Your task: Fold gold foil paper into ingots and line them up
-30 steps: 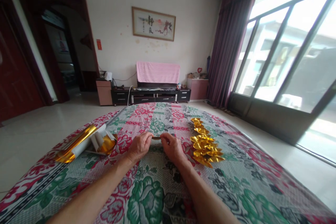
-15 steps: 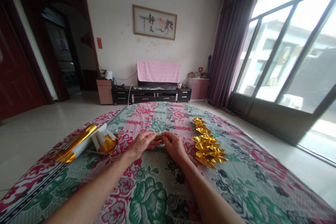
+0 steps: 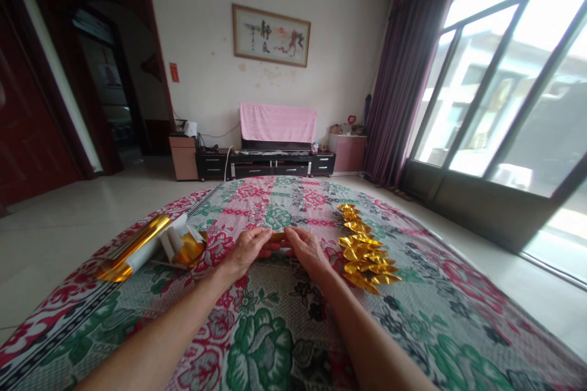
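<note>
Between my two hands is a small folded strip of gold foil paper (image 3: 277, 237), pinched at both ends above the table. My left hand (image 3: 250, 249) grips its left end between thumb and fingers. On the other end, my right hand (image 3: 303, 248) closes with its thumb on top. The fingers cover much of the strip. To the right, several folded gold paper pieces (image 3: 364, 250) with pointed ends lie in a row. At the left lie a gold foil roll (image 3: 137, 246) and a tray (image 3: 170, 264) holding gold and white paper.
A flowered cloth (image 3: 259, 348) covers the round table. Beyond it stand a low black TV cabinet (image 3: 257, 169) and a screen under a pink cloth (image 3: 278, 122). Purple curtains (image 3: 397, 73) and a large window (image 3: 486, 91) are on the right.
Both hands keep their pinch on the gold paper strip. My right thumb and fingers have shifted slightly, and the view has moved a little.
</note>
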Demonstrator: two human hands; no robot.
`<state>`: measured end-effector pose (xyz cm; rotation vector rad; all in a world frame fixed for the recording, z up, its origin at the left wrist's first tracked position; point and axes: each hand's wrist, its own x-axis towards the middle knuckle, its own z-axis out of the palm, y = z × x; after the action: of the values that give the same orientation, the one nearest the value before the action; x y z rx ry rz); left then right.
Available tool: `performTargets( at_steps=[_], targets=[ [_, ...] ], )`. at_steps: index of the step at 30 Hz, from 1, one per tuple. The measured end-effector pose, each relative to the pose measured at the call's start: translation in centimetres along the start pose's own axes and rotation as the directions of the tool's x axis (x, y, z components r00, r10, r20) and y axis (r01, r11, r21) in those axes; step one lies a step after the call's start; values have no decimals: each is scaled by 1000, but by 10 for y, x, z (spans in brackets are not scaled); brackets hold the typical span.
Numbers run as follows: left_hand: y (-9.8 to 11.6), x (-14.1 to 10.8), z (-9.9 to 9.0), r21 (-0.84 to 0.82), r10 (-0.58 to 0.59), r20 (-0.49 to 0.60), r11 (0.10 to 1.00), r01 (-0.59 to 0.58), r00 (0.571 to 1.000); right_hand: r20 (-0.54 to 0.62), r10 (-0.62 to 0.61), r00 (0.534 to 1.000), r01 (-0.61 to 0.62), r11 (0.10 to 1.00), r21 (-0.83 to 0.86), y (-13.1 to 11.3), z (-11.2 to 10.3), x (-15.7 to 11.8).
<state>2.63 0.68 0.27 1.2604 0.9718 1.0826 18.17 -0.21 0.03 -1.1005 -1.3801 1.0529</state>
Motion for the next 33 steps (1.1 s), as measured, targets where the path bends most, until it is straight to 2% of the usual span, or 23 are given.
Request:
performTargets(
  at_steps=[4,9,16,21,28,33],
  targets=[
    [-3,0,-1,56,41,36,998,-43,999,10,-27,1000,27,999,-40,5,2,3],
    [-4,1,-2,12,52,59,999,-52,997,16,-71,997,72,996,-61,9,2,2],
    [-3,0,0,-18,49,34,999,-48,998,7,-107,994,107,991,-74,9,3,-1],
    [-6,2,-1,17,54,1,998,-54,999,22,-89,996,90,995,-33,8,2,-1],
    [-10,3,-4,109,79,34,991,-82,996,-9,-56,998,55,997,-48,7,1,0],
    [-6,0,-3,103,60,33,993,-63,998,-33,-38,999,36,998,-58,9,2,2]
  ],
)
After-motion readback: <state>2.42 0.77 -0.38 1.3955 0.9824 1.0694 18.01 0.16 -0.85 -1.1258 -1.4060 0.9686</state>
